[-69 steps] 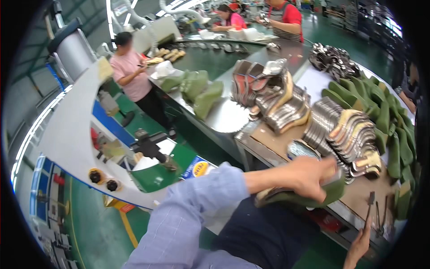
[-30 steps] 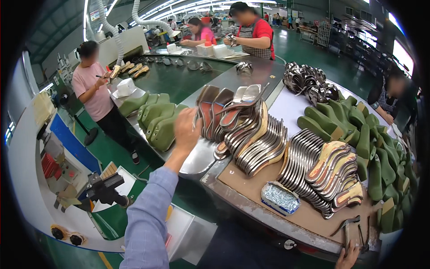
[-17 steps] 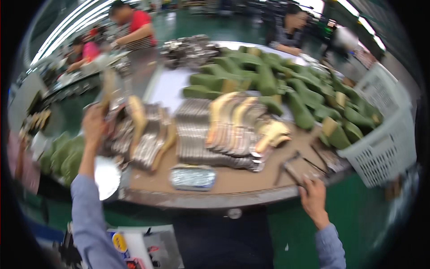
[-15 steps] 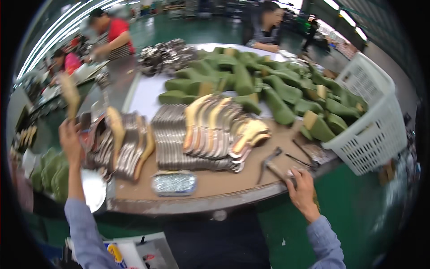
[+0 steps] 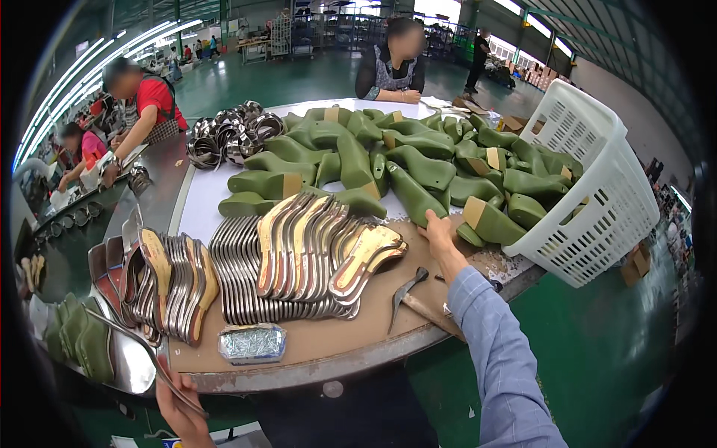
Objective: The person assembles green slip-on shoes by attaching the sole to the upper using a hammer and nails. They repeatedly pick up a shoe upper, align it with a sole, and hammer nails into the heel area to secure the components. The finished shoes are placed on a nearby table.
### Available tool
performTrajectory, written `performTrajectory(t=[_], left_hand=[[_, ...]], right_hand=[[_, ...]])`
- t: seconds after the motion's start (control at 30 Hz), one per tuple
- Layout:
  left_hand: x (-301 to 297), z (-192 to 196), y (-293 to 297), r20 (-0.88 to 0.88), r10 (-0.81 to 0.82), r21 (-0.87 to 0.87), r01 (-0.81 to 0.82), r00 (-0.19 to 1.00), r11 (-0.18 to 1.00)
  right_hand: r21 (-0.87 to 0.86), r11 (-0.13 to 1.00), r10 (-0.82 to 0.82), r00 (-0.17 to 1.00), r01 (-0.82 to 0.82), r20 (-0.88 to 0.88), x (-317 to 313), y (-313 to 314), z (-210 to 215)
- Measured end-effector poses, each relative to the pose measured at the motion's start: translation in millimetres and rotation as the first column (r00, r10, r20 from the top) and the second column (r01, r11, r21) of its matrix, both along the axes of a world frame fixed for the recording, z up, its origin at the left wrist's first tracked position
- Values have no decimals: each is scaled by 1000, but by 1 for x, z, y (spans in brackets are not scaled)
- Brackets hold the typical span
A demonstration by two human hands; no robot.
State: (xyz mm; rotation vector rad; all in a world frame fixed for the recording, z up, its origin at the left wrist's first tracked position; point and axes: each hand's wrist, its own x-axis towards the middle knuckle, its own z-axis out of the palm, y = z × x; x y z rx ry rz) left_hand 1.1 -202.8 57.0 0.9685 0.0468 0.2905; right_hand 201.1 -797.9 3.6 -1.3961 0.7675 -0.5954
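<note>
Two hands: yours, both at the near side of the worktop [image 5: 358, 334].
Left grip: your left hand [image 5: 181, 409] grasps a thin curved insole [image 5: 147, 348], seen edge-on, at the near edge.
Right grip: your right hand [image 5: 444, 240] has its fingertips at the near end of a green shoe last [image 5: 414, 193]; you cannot tell whether it grasps it.
Insole stack [image 5: 291, 254]: upright rows between your hands.
Hammer [image 5: 429, 312]: lying beside your right sleeve.
White basket [image 5: 590, 224]: tilted, right of the heaped lasts.
</note>
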Motion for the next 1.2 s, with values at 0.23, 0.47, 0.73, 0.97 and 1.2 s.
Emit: performTrajectory(t=[0.23, 0.47, 0.73, 0.97, 1.2], left_hand=[[-40, -27, 0, -241, -69, -81, 50, 968, 995], [-32, -17, -40, -300, -43, 7, 47, 953, 999], [-66, -21, -41, -421, 38, 58, -15, 907, 998], [-88, -32, -35, -443, 22, 16, -16, 896, 1000], [-92, -40, -44, -456, 40, -8, -49, 889, 999]], right_hand=[[496, 738, 410, 888, -458, 209, -95, -14, 1], [-359, 861, 371, 928, -360, -41, -80, 40, 70], [-783, 599, -67, 985, 169, 161, 11, -31, 99], [-876, 446, 122, 958, 181, 260, 38, 10, 149], [-607, -13, -394, 562, -795, -727, 47, -38, 145]])
